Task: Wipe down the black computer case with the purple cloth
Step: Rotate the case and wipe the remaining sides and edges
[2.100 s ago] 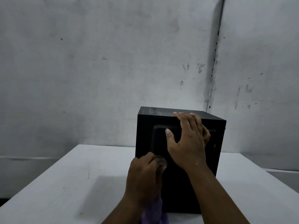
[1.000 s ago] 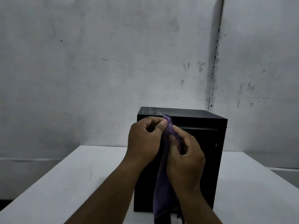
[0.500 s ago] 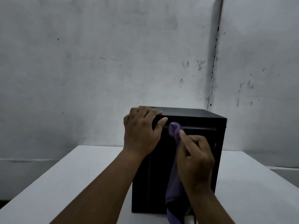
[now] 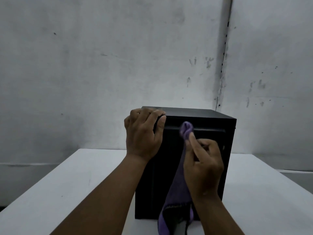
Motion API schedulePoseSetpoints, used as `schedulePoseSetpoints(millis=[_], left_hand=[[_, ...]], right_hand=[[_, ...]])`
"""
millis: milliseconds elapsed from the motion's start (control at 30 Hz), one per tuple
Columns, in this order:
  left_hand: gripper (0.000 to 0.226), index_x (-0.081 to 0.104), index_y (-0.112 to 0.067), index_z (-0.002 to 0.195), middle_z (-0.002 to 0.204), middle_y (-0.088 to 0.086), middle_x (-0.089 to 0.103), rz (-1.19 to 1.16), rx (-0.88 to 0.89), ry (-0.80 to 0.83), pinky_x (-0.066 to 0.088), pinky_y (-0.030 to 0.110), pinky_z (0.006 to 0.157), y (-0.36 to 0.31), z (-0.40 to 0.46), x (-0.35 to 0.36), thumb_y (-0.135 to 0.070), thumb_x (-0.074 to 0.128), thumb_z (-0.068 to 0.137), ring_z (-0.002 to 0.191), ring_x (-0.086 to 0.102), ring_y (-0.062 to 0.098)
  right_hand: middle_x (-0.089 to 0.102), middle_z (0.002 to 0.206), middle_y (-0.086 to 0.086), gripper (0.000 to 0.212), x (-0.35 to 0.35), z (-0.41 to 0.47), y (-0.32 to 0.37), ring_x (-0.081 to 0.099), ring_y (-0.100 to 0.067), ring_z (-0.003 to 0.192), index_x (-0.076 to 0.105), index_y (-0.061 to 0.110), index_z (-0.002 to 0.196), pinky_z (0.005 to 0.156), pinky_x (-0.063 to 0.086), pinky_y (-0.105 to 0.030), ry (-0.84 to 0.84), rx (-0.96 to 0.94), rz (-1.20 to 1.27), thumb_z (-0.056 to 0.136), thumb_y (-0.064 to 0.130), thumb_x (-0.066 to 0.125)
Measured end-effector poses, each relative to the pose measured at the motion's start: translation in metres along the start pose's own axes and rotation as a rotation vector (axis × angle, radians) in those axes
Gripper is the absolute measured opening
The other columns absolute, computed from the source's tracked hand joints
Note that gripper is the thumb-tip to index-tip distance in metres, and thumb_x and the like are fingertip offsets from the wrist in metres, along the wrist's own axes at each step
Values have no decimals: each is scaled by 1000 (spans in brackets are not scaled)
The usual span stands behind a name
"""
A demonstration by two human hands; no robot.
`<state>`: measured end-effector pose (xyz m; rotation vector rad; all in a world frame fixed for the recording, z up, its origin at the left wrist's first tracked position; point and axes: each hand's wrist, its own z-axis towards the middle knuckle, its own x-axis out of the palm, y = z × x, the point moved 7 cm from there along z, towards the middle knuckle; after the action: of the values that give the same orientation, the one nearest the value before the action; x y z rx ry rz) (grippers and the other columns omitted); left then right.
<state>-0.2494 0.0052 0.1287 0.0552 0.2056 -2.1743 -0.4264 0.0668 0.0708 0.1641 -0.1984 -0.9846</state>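
The black computer case (image 4: 211,119) stands upright on the white table (image 4: 67,184), its near face toward me. My left hand (image 4: 144,134) grips the case's top left corner, fingers curled over the top edge and thumb on the front. My right hand (image 4: 203,160) pinches the purple cloth (image 4: 179,190) in front of the near face. A bunched tip of the cloth pokes up at the groove near the top of the face. The rest of the cloth hangs down to the table's front edge.
A stained grey wall (image 4: 101,65) rises close behind the table, with a vertical seam (image 4: 223,56) at the right. Bare table surface lies to the left and right of the case.
The cloth passed from my left hand to my right. My left hand moved up to the case's top left corner and gripped it. My right hand brought the cloth to the upper front face.
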Motion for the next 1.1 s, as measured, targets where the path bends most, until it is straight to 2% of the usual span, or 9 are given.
schedulePoseSetpoints(millis=[67,200,367,567,667,833,1000,1100], left_hand=[[31,74,-23,111,113,-8,69,-31,-10,-7,42,41,87,0,0,-1,-38,46,106,111,56,22],[36,73,-23,113,115,-7,69,-65,-19,-3,43,43,88,1,-1,-1,-41,42,106,112,56,23],[41,73,-24,114,115,-9,68,-75,-28,10,43,42,90,0,-1,-3,-44,38,106,114,56,22],[52,73,-22,114,116,-5,69,-67,-19,-3,39,37,92,-1,-1,-3,-50,31,107,116,55,23],[43,73,-23,114,116,-7,69,-64,-31,6,40,40,92,0,-2,-2,-46,38,106,116,54,22],[43,73,-23,114,117,-7,69,-56,-31,9,38,36,92,0,-2,-1,-45,38,105,116,54,21],[37,73,-24,113,117,-9,68,-41,-31,4,40,40,92,-1,-2,-2,-42,42,104,116,54,23],[35,72,-24,114,117,-8,68,-43,-30,8,41,41,91,-1,-2,-1,-42,44,104,116,55,23]], right_hand=[[62,90,-11,25,5,-3,8,45,0,79,75,-3,115,79,37,2,25,-15,23,91,1,72],[60,92,-6,27,22,-19,17,47,-2,73,76,0,118,71,40,-2,199,-83,51,91,4,76],[60,88,-8,24,12,-13,10,49,-4,74,77,-1,114,75,39,-2,44,-5,48,90,1,76],[59,98,0,27,36,-39,24,50,-1,69,74,10,122,58,47,-11,360,-60,111,96,11,73],[60,98,0,31,28,-40,17,53,-2,71,74,9,124,61,50,-11,309,-15,110,94,11,74],[60,97,-1,31,27,-41,20,55,-3,71,74,6,122,62,51,-11,281,19,106,91,5,76],[60,91,-4,27,17,-27,9,52,-3,72,77,3,117,68,44,-4,166,39,75,90,4,76],[60,91,-4,27,17,-29,11,51,-2,72,77,3,116,68,43,-3,193,22,81,89,2,77]])
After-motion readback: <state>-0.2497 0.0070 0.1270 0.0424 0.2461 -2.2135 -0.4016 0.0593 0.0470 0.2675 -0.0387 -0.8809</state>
